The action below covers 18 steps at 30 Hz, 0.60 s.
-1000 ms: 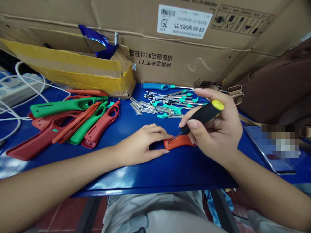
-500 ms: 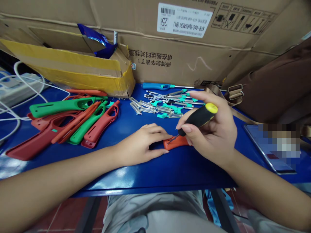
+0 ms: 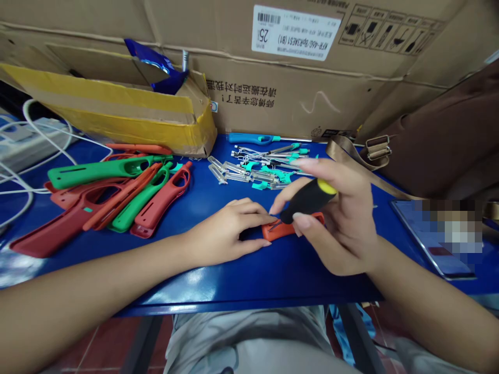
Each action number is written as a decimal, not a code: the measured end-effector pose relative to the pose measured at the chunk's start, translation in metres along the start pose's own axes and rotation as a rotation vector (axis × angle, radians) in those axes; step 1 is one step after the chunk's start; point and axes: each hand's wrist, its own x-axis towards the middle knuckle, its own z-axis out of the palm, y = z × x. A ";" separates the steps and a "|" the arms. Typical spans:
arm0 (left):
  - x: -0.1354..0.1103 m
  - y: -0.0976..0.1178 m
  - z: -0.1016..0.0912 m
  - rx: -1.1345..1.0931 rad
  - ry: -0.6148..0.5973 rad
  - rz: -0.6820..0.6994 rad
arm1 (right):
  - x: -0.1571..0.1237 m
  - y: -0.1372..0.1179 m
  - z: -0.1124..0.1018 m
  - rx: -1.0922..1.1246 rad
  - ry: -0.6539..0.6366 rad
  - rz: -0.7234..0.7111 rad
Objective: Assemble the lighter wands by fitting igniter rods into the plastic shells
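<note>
My left hand [image 3: 230, 231] lies on the blue table, its thumb and fingers holding the left end of an orange lighter casing [image 3: 287, 229]. In my right hand [image 3: 345, 221] is a screwdriver [image 3: 306, 200] with a black handle and yellow end. It slants down to the left, and its thin dark shaft meets the casing near my left fingertips; the exact tip contact is hard to see. Beyond my hands lie several clear lighter tanks [image 3: 236, 176] and metal lighter rods with white wires and teal parts [image 3: 290, 156].
Several red and green lighter casings [image 3: 128, 167] are piled at left, before a yellow-taped cardboard box [image 3: 156, 122]. A blue lighter [image 3: 249, 138] lies at the back against a large carton [image 3: 241, 57]. White cables [image 3: 29, 111] run at far left; a phone [image 3: 424, 241] rests at right.
My right hand and the screwdriver have shifted slightly left and down, the handle's yellow end turning partly behind the fingers. More of the casing's right end shows. My left hand stays put.
</note>
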 end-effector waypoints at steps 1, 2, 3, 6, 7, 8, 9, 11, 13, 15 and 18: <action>0.000 0.000 0.000 0.009 -0.003 -0.005 | 0.001 0.001 0.000 0.004 0.014 -0.021; 0.000 0.001 0.000 0.015 -0.004 -0.006 | 0.001 0.002 0.001 0.007 0.042 -0.032; 0.000 0.001 0.000 0.017 -0.004 -0.006 | 0.001 0.003 0.002 -0.009 0.079 -0.038; 0.001 0.002 0.000 0.017 -0.002 -0.002 | 0.001 0.006 0.002 -0.124 0.177 -0.085; 0.001 0.002 0.000 0.017 -0.003 -0.002 | 0.001 0.007 0.001 -0.127 0.183 -0.093; 0.001 0.001 0.000 0.017 -0.002 -0.001 | 0.000 0.007 0.001 -0.107 0.177 -0.087; 0.001 0.001 0.000 0.018 -0.002 0.000 | 0.000 0.007 0.001 -0.069 0.159 -0.064; 0.000 0.001 0.000 0.020 0.000 0.005 | -0.001 0.007 0.001 0.028 0.111 0.004; 0.000 0.001 0.000 0.030 0.006 0.006 | 0.000 0.006 0.001 0.093 0.084 0.017; 0.000 0.002 0.001 0.037 0.013 0.003 | 0.002 0.005 0.002 0.074 0.106 -0.041; 0.000 0.004 0.001 0.014 0.015 -0.013 | 0.005 0.004 0.001 -0.074 0.158 -0.143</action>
